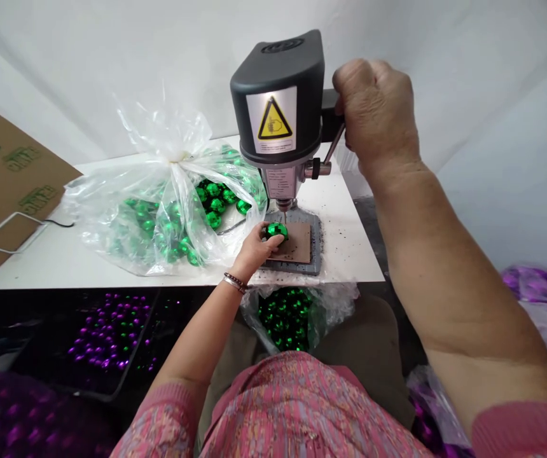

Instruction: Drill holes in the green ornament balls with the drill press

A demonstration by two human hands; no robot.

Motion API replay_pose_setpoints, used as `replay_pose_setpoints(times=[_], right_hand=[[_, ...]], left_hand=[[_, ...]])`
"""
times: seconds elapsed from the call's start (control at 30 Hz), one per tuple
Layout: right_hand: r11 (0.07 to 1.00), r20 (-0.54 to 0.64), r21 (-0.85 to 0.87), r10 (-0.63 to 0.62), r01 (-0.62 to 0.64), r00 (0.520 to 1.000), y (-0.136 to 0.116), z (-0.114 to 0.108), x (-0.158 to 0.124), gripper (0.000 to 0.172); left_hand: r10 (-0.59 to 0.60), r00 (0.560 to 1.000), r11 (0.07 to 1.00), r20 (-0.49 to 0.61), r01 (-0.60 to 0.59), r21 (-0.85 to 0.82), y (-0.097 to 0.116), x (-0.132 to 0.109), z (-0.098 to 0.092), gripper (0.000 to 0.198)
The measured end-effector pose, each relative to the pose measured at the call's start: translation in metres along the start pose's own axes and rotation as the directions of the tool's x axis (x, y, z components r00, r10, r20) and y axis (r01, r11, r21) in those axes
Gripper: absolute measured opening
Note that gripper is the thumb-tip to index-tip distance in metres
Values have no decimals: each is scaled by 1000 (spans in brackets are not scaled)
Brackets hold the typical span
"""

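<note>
A small bench drill press stands on a white table. My left hand is closed on a shiny green ball, holding it on a brown board on the drill's base, right under the drill bit. My right hand is raised beside the drill head, fist wrapped round the feed lever.
A clear plastic bag of green balls lies on the table left of the drill. Another bag of green balls hangs below the table edge. A tray of purple beads sits low left. A cardboard box stands far left. Purple bags lie at right.
</note>
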State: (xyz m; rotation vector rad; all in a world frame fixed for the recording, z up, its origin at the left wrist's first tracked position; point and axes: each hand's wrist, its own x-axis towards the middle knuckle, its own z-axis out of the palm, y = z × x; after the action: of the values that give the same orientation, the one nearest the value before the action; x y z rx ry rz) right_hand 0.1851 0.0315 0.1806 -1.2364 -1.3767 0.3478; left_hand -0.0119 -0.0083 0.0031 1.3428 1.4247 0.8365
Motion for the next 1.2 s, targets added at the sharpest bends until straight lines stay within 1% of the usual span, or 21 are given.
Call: replay_pose_setpoints(times=[0.1, 0.23, 0.33, 0.43, 0.5, 0.57, 0.63, 0.77, 0.87, 0.97, 1.1, 1.13, 1.2], right_hand=[[997, -84, 41, 64, -61, 994, -5, -1, -2, 29], [991, -71, 93, 98, -91, 993, -7, -1, -2, 30], [990, -65, 96, 107, -101, 992, -7, -1, 0, 30], [992, -58, 99, 86, -80, 995, -5, -2, 0, 30], [994, -52, 107, 31, -25, 998, -5, -5, -5, 30], [990, -38, 120, -73, 77, 997, -4, -9, -15, 32], [981, -16, 92, -170, 171, 985, -4, -14, -31, 31], [958, 16, -105, -267, 268, 963, -1, -22, -70, 19], [918, 15, -216, -336, 331, 942, 7, -21, -91, 13], [863, -5, -292, -432, 412, 902, 18, -18, -101, 13], [770, 23, -421, -519, 479, 855, 35, -15, -104, 11], [743, 16, -445, -552, 500, 834, 39, -14, -105, 10], [689, -11, -465, -633, 556, 774, 45, -11, -107, 6]], left_hand=[[90, 996, 975, -16, -85, 203, 3, 2, 0, 50], [145, 989, 887, 9, -134, 442, 15, 2, 4, 56], [167, 985, 846, 48, -168, 506, 20, 4, 8, 65], [163, 985, 866, 62, -173, 470, 15, 8, 11, 70], [152, 987, 891, 59, -162, 425, 9, 10, 13, 73], [148, 988, 908, 50, -156, 389, 3, 12, 14, 75], [147, 988, 914, 44, -152, 376, 1, 12, 14, 76], [143, 989, 913, 34, -145, 382, 2, 10, 15, 75], [154, 987, 911, 41, -158, 380, 3, 9, 15, 74], [157, 987, 915, 43, -161, 369, 4, 8, 15, 73], [149, 988, 921, 40, -153, 357, 4, 8, 15, 74], [147, 988, 922, 42, -153, 356, 4, 8, 15, 75], [143, 989, 924, 44, -149, 351, 3, 8, 14, 76]])
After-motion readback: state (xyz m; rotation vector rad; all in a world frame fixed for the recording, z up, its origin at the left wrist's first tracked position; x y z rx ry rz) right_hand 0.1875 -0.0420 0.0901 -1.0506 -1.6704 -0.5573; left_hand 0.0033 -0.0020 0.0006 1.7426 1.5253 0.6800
